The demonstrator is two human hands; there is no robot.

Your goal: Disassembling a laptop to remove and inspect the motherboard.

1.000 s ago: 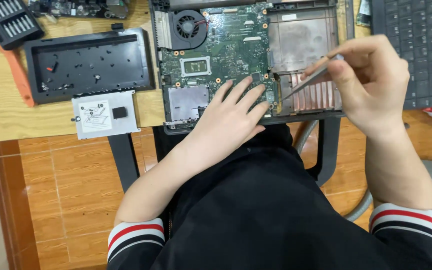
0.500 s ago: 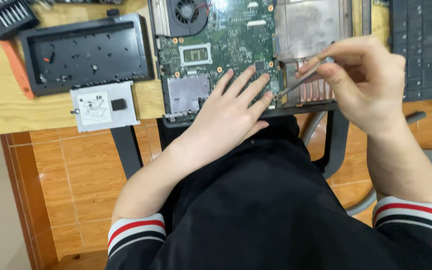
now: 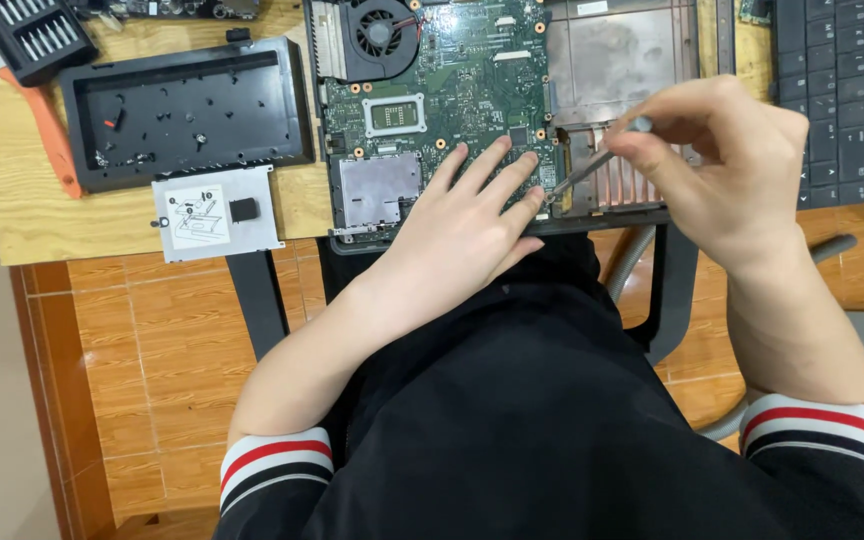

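Screwdriver (image 3: 592, 165) tip at circuit board (image 3: 452, 90) edge.

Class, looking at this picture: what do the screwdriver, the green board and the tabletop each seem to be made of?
Screwdriver: grey, slightly shiny shaft, likely metal. Green board: looks like coated laminate, with metallic parts and copper-coloured rings at the holes. Tabletop: pale, matte, grain lines showing, so wood or wood veneer.

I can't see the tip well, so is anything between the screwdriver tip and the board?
Nothing visible. The right hand holds the screwdriver, its tip down at the board edge, just beside the left hand's fingertips.
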